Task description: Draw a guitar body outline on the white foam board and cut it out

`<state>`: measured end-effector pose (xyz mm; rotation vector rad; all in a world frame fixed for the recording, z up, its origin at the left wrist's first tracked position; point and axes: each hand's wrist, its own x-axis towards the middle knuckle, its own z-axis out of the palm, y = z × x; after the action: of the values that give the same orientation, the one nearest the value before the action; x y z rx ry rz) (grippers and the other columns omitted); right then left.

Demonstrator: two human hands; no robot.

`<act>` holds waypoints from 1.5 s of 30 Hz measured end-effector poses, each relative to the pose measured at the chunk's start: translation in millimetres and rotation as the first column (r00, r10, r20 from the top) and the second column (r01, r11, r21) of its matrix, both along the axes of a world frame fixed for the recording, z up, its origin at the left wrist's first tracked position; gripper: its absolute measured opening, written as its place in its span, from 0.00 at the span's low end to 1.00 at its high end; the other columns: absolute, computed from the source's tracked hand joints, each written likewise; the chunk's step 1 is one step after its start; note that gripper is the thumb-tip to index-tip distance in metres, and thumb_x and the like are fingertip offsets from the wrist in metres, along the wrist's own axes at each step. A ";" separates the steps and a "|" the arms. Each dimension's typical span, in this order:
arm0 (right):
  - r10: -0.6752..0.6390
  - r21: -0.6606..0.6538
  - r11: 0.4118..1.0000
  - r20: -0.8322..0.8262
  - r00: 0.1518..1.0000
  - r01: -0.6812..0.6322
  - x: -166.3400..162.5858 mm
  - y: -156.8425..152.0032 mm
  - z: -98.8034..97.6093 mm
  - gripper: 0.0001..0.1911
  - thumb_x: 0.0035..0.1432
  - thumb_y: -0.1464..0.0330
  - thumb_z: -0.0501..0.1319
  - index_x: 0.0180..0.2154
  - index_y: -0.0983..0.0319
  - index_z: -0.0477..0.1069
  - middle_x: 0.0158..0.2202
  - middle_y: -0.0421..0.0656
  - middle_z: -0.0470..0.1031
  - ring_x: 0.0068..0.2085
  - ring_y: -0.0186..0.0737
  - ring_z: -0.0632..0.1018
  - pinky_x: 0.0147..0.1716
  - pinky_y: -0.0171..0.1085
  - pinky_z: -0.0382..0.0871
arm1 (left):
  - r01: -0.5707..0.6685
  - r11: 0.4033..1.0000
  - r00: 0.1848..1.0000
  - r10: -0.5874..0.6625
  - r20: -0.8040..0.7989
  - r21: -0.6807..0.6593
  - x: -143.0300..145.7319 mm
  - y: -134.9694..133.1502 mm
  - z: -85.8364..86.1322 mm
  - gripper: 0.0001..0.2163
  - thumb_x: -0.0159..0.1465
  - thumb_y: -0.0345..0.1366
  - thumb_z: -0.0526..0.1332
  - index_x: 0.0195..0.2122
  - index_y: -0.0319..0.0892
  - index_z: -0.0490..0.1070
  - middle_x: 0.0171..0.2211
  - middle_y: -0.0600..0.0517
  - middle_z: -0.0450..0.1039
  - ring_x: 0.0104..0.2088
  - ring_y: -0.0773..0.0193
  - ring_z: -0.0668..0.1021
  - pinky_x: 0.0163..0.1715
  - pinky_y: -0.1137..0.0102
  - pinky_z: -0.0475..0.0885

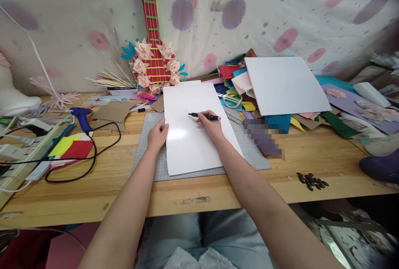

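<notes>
A white board (193, 148) with a glossy, blank-looking surface lies on a grey cutting mat (249, 152) in front of me. My right hand (211, 124) holds a black marker pen (204, 116) in a writing grip. The pen points left, its dark tip over the upper middle of the board; I cannot tell whether it touches. At the board's left edge rests my left hand (157, 135), with thumb and index finger stretched apart against the edge and the other fingers partly hidden.
Behind the board stands a red paper guitar (152, 61) with pink flowers. To the right are scissors (231, 99), another white board (286, 86), coloured paper and black beads (311, 181). A blue glue gun (82, 118), its black cable (93, 157) and a power strip (26, 161) lie left.
</notes>
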<state>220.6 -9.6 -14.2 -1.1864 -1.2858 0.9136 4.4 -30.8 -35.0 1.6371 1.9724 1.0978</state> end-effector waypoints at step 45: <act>0.013 0.025 1.000 0.085 0.996 -0.016 -2.7 0.8 -2.4 0.11 0.50 0.57 0.56 0.29 0.58 0.68 0.26 0.37 0.75 0.32 0.36 0.72 0.35 0.37 0.63 | 0.004 1.000 1.000 -0.004 0.001 -0.006 -0.5 -0.8 0.4 0.21 0.60 0.41 0.56 0.54 0.42 0.68 0.23 0.55 0.67 0.25 0.67 0.68 0.29 0.71 0.62</act>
<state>218.0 -8.8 -16.7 -1.2085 -1.3716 0.8629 3.9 -31.6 -34.5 1.6368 1.9693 1.0891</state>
